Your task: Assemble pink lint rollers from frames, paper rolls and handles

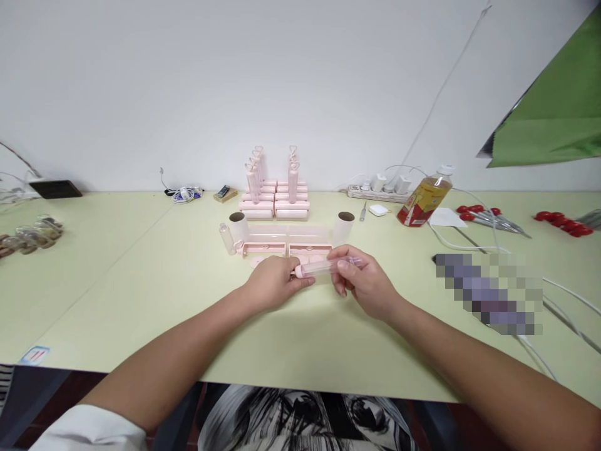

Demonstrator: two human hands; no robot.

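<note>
Pale green tabletop [117,294] fills the view, seen from above the person's own two bare hands. Well to the left of the fingers sits a cluster of small glass jars [29,235], and beyond them a dark flat device [55,188] lies by the white wall.

Left hand [273,283] rests on the table, its fingers curled and pinching the pink-capped left end of a clear plastic tube [323,267]. The tube lies level between the two hands, just above the tabletop. Right hand [365,283] pinches the tube's clear right end between thumb and forefinger, the other fingers folded beneath.

Just beyond the fingertips lie two pink trays [285,243] side by side. A small clear bottle [227,238] and a cardboard roll [239,225] stand at the trays' left end, and a second cardboard roll [345,226] stands at their right end. Farther back are stacks of pink parts [275,205] with upright heart-topped handles.

Right of the fingers, near the wall, are a white power strip [380,188], a tilted bottle of amber liquid [425,200] and red-handled tools [483,215]. A green sheet [558,113] hangs at the upper right.
</note>
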